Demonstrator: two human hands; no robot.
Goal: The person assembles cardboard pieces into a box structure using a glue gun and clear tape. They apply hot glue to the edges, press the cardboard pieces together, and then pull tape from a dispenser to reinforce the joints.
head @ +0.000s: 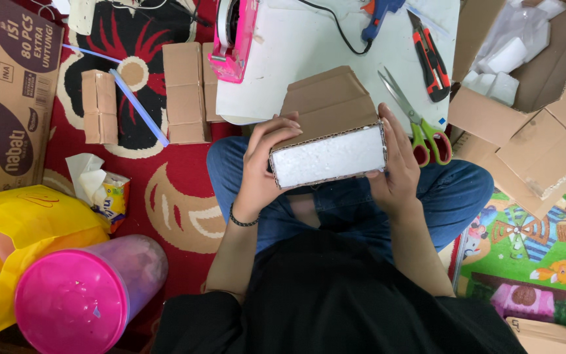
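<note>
Both hands hold a small cardboard box (327, 105) above my lap, its open end facing me and filled with white foam (329, 157). My left hand (261, 164) grips the box's left side, fingers curled over its top edge. My right hand (397, 167) clasps the right side, thumb along the edge. A dark bracelet sits on my left wrist. I sit cross-legged in blue jeans.
A white board (309, 46) ahead carries a pink tape dispenser (234, 39), blue glue gun (378, 16), box cutter (430, 59) and green-handled scissors (417, 121). Folded cardboard pieces (185, 92) lie left on the red rug. Pink-lidded container (83, 298) near left; open carton with foam (525, 59) right.
</note>
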